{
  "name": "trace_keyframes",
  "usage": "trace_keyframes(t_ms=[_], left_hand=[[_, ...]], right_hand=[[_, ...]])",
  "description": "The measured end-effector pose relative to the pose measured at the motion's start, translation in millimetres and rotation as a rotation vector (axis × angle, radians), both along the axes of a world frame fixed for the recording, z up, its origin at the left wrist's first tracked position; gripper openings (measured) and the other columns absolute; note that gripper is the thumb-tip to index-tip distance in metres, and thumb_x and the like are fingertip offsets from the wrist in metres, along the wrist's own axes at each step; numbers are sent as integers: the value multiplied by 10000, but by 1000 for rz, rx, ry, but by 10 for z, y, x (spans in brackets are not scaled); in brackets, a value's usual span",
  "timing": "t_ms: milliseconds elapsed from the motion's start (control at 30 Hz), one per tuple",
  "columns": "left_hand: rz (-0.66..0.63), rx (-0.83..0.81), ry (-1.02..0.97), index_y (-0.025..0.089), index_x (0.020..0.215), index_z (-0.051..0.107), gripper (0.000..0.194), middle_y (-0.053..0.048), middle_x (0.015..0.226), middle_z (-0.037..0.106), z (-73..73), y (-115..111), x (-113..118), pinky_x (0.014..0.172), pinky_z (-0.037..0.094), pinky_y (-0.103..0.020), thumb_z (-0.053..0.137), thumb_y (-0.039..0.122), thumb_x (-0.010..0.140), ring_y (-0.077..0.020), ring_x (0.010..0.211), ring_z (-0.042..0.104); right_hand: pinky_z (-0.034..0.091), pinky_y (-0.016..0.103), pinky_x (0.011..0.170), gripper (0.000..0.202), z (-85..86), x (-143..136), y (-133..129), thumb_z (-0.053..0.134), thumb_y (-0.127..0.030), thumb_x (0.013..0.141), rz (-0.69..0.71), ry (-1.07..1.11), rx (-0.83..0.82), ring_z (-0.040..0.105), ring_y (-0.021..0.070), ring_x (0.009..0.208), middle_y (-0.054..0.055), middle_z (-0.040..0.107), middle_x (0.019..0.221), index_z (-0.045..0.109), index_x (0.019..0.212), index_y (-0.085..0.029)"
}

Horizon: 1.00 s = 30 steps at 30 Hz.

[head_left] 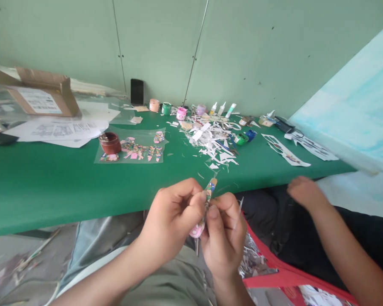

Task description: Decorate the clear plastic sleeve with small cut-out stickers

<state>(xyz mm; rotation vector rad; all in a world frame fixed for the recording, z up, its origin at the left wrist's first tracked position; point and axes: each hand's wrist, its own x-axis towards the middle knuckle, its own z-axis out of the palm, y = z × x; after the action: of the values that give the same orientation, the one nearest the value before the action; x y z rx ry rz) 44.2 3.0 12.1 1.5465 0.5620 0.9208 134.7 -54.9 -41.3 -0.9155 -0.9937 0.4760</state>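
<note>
Over my lap, just in front of the table edge, my left hand (pixel 178 219) pinches a small, narrow, colourful patterned piece (pixel 211 188) between thumb and fingers. The piece is tilted, its tan tip upward and a pink part at its lower end. From the other side, my right hand (pixel 225 233) is closed on the same piece, thumb pressed near its middle. Fingers cover much of it. A thin rod-like thing (pixel 197 246) shows below the pink end; I cannot tell what it is. Similar patterned pieces (pixel 155 153) lie on a clear plastic sheet (pixel 143 134) on the table.
White paper scraps (pixel 207 131) are heaped on the green table (pixel 130 182). Several paint jars, including a pink jar (pixel 181 113), and glue bottles stand behind them. A brown jar (pixel 110 143), a cardboard box (pixel 44 93) and printed sheets are leftward. Another person's hand (pixel 306 193) is at right.
</note>
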Motion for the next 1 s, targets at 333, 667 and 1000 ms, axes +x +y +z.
trace_keyframes(t_ms=[333, 667, 1000], left_hand=[[24, -12, -23, 203, 605, 449, 342, 65, 485, 460, 6, 18, -1, 428, 330, -177, 520, 300, 925, -65, 453, 404], [-42, 52, 12, 199, 624, 473, 314, 27, 530, 536, 3, 51, -45, 439, 349, -201, 558, 318, 903, -88, 473, 469], [-2, 45, 19, 209, 611, 462, 299, 21, 508, 545, -4, 31, -24, 426, 339, -218, 530, 306, 885, -97, 451, 486]], right_hand=[[330, 165, 398, 208, -54, 23, 23, 570, -341, 998, 24, -5, -4, 428, 77, 432, -75, 454, 572, 547, 824, -229], [342, 179, 396, 229, 56, 22, 49, 605, -387, 978, -98, 39, 13, 437, 76, 409, -76, 488, 556, 587, 811, -231], [380, 168, 414, 207, 22, 9, 27, 588, -359, 994, -43, 2, 15, 457, 81, 428, -78, 488, 556, 571, 829, -236]])
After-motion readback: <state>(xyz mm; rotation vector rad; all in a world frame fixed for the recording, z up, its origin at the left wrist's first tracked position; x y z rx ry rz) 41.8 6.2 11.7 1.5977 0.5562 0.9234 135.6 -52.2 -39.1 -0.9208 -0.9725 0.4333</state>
